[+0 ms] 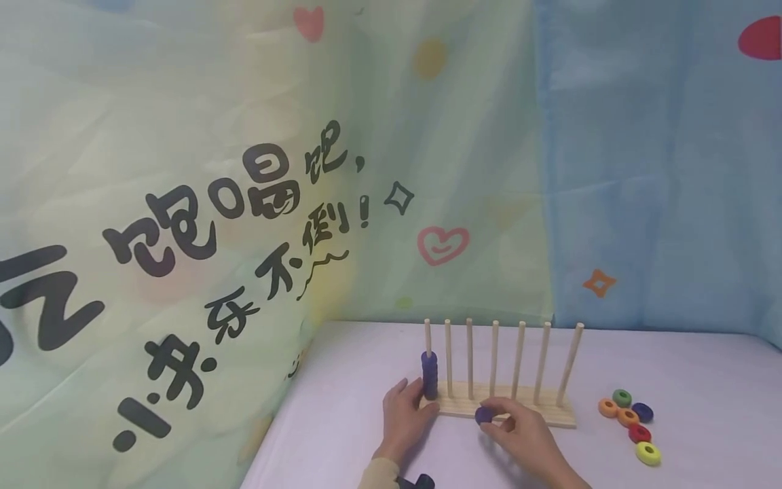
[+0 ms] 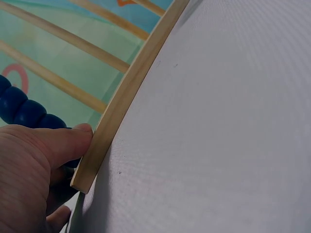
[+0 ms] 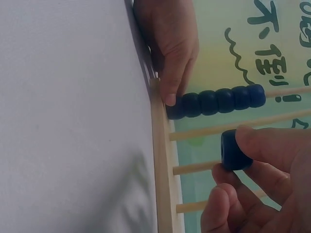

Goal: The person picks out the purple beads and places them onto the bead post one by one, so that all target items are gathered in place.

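A wooden peg rack with several upright rods stands on the table. Dark blue beads are stacked on its leftmost rod; the other rods are bare. My left hand grips the left end of the base, its thumb on the base beside the lowest beads and some fingers hidden behind. Between thumb and fingertips, my right hand pinches a single dark blue bead. That bead is held in front of the rack, apart from the stack, with its hole facing sideways in the right wrist view.
Right of the rack lie loose beads: a green one, a dark blue one, two orange ones, a red one and a yellow one. A printed curtain hangs behind the table and along its left side.
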Demonstrator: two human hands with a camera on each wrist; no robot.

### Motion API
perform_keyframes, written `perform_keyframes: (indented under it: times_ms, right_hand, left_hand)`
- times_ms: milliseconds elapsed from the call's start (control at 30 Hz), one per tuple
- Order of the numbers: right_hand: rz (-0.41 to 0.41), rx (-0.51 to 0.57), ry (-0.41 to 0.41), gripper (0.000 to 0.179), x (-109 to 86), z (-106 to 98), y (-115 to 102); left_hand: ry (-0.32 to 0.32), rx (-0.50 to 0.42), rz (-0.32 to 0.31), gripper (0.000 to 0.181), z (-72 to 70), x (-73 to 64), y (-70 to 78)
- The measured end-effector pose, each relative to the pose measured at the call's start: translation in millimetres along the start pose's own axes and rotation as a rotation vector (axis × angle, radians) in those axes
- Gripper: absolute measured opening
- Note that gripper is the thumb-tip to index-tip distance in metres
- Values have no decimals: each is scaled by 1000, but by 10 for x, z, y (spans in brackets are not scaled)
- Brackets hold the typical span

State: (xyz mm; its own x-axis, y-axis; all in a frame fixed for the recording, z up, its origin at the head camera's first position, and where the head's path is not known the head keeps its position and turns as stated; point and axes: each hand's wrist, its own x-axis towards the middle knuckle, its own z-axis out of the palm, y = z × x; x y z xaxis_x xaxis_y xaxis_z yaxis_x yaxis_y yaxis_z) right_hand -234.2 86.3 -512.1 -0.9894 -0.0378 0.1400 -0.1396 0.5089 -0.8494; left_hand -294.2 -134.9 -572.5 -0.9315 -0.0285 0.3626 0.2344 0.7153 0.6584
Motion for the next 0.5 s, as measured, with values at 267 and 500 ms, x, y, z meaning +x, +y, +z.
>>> perform_keyframes:
  times_ms: [267,500]
  right_hand:
    - [-10,-48,7,33,66,30,-86]
    - [-73,-33,23,28,148,14,-244]
  left_hand:
    - [1,-9,0,48,-2,0,-3]
    - [3,-18,-16,50,-11,1,14]
